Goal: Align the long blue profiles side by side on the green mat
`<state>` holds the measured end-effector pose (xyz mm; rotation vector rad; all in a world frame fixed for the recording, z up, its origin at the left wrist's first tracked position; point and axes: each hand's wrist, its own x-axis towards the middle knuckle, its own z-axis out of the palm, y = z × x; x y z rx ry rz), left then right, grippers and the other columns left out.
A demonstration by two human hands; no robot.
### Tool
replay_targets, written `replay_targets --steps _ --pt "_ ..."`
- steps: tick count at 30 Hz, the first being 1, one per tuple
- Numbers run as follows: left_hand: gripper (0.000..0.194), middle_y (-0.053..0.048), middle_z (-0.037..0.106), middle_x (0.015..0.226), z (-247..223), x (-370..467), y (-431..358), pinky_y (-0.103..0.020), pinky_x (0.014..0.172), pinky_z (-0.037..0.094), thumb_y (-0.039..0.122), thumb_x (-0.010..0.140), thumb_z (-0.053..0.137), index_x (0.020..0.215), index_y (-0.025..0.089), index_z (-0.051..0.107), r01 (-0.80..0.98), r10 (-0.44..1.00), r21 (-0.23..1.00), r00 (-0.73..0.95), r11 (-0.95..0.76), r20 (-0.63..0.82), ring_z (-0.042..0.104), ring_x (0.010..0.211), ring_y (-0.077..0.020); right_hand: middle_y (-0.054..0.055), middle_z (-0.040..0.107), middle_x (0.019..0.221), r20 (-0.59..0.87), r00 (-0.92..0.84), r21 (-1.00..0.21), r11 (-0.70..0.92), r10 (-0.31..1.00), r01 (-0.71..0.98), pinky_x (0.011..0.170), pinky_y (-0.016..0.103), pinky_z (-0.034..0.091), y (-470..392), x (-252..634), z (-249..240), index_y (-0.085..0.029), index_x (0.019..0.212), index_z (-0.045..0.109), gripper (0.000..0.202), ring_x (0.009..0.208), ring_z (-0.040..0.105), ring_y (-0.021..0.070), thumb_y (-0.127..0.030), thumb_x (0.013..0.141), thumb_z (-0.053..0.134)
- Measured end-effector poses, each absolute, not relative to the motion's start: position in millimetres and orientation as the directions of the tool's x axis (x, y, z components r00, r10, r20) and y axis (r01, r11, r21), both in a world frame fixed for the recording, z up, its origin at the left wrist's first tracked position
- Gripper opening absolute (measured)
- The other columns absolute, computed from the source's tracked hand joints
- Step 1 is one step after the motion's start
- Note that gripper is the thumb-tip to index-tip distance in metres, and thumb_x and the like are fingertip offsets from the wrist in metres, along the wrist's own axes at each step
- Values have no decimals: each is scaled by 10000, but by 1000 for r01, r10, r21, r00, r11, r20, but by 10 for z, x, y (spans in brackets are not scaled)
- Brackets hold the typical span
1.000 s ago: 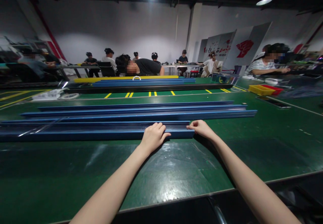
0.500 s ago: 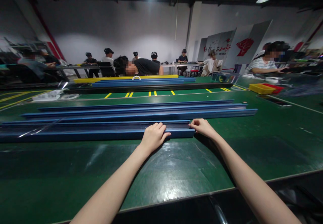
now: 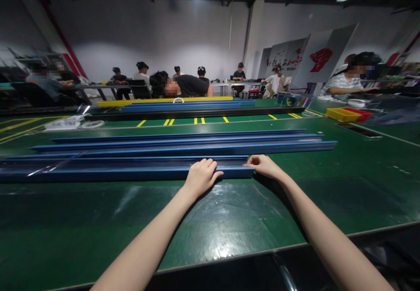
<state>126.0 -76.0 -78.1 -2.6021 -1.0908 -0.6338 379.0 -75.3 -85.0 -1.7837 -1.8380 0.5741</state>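
A long blue channel-shaped profile lies across the green table, nearest to me. My left hand is wrapped over its near wall, thumb on the near side and fingers reaching into the channel. At the profile's right end is my right hand, fingers pinched together at the opening; whatever is between the fingertips is too small to make out. Just behind, more long blue profiles lie roughly parallel to the first one.
Farther back lie a black profile, a yellow profile and a white ring. Yellow and red trays stand at the right near a phone. A person leans low behind the table; others sit farther off.
My right fingertips have shifted very slightly left at the profile's end. My left hand keeps its grip. The whole view has moved a little.
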Motion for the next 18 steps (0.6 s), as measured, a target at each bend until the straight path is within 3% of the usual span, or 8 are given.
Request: replay_targets --steps 18 --pt "218 -23 575 804 -780 1283 -748 -261 655 395 392 814 479 785 179 520 732 671 71 576 -678 468 533 781 -159 15 570 569 81 52 -560 2 995 829 523 216 323 -820 3737 -777 -182 623 578 335 535 486 117 -434 735 387"
